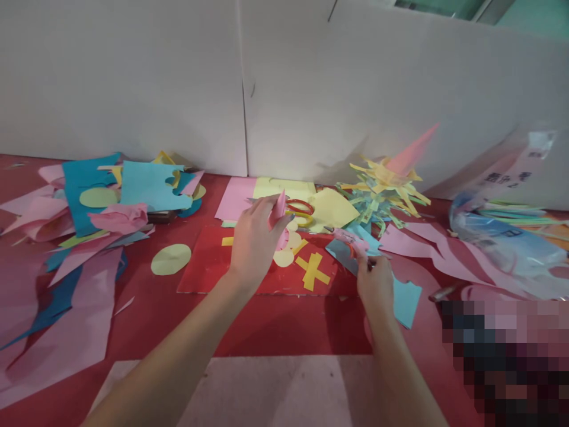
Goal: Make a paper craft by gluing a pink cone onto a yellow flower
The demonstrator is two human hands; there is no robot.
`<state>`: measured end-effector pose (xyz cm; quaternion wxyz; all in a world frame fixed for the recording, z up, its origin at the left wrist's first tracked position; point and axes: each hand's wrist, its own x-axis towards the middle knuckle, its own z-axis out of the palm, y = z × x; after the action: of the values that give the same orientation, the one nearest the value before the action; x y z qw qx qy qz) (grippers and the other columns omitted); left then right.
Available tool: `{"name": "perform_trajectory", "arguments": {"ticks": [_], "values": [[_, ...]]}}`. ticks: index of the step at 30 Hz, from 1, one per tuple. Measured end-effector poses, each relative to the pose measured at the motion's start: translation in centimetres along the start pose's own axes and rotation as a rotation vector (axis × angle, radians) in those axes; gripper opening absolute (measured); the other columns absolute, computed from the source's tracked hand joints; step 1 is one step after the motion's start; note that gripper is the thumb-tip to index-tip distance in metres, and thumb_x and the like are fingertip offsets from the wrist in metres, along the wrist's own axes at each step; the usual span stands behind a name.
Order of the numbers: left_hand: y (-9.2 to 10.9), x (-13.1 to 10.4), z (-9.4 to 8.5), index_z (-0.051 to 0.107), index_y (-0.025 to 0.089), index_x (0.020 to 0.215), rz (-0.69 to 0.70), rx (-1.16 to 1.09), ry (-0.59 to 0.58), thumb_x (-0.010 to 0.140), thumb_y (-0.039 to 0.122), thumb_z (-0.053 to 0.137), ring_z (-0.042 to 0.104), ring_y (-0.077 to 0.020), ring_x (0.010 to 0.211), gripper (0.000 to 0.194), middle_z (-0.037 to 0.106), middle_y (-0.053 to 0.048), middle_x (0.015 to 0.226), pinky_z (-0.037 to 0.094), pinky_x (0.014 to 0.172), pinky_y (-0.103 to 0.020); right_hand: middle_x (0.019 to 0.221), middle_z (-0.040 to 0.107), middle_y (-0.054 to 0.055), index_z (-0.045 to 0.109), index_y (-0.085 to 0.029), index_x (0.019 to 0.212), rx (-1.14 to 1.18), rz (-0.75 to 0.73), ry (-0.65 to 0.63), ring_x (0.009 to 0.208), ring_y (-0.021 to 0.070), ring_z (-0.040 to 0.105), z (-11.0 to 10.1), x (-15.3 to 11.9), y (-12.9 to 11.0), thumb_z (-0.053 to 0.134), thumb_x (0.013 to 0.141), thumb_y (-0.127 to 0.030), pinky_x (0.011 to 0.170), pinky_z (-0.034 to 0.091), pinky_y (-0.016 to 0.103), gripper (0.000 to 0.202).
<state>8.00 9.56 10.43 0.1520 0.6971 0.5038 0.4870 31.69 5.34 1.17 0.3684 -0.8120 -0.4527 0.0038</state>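
My left hand (254, 240) is closed on a small pink paper piece (278, 207), folded or rolled to a point and held upright above a red board (204, 267). My right hand (374, 277) grips a pink glue gun (349, 240), its nozzle pointing left toward the board. Beneath my left hand, a flower of pale yellow paper circles (284, 257) with a pink middle lies partly hidden. Crossed yellow paper strips (313, 270) rest on the board to its right. Scissors with red and yellow handles (302, 207) lie just behind the flower.
Pink, blue and yellow paper scraps (84, 219) are heaped at left, near a loose pale yellow circle (171, 259). A fringed paper piece with a pink cone (411, 154) stands back right. A clear plastic bag (493, 219) lies at right. A white wall (133, 77) bounds the back.
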Motion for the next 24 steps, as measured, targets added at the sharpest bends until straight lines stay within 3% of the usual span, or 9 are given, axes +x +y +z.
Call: {"name": "perform_trajectory", "arguments": {"ticks": [7, 11, 24], "values": [[1.9, -0.1, -1.7, 0.058, 0.025, 0.095, 0.088, -0.021, 0.112, 0.079, 0.022, 0.056, 0.058, -0.0156, 0.095, 0.016, 0.063, 0.0, 0.1, 0.046, 0.082, -0.029, 0.067, 0.049, 0.005, 0.04, -0.022, 0.067, -0.006, 0.0, 0.002, 0.063, 0.0188, 0.044, 0.2, 0.1, 0.2, 0.036, 0.081, -0.057, 0.057, 0.031, 0.031, 0.038], [2.8, 0.4, -2.5, 0.057, 0.024, 0.094, 0.067, -0.019, 0.088, 0.077, 0.023, 0.058, 0.058, -0.0152, 0.093, 0.017, 0.062, 0.0, 0.099, 0.046, 0.081, -0.028, 0.066, 0.05, 0.005, 0.042, -0.021, 0.066, 0.004, 0.007, -0.01, 0.061, 0.0183, 0.043, 0.2, 0.1, 0.2, 0.037, 0.08, -0.058, 0.056, 0.03, 0.03, 0.04], [-1.7, 0.5, 0.4, 0.057, 0.022, 0.09, -0.048, -0.013, -0.033, 0.077, 0.024, 0.057, 0.057, -0.0157, 0.088, 0.013, 0.063, -0.002, 0.096, 0.044, 0.079, -0.031, 0.069, 0.051, 0.005, 0.04, -0.022, 0.065, -0.04, -0.007, -0.028, 0.067, 0.0202, 0.045, 0.2, 0.2, 0.3, 0.037, 0.081, -0.056, 0.061, 0.031, 0.031, 0.038]]}}
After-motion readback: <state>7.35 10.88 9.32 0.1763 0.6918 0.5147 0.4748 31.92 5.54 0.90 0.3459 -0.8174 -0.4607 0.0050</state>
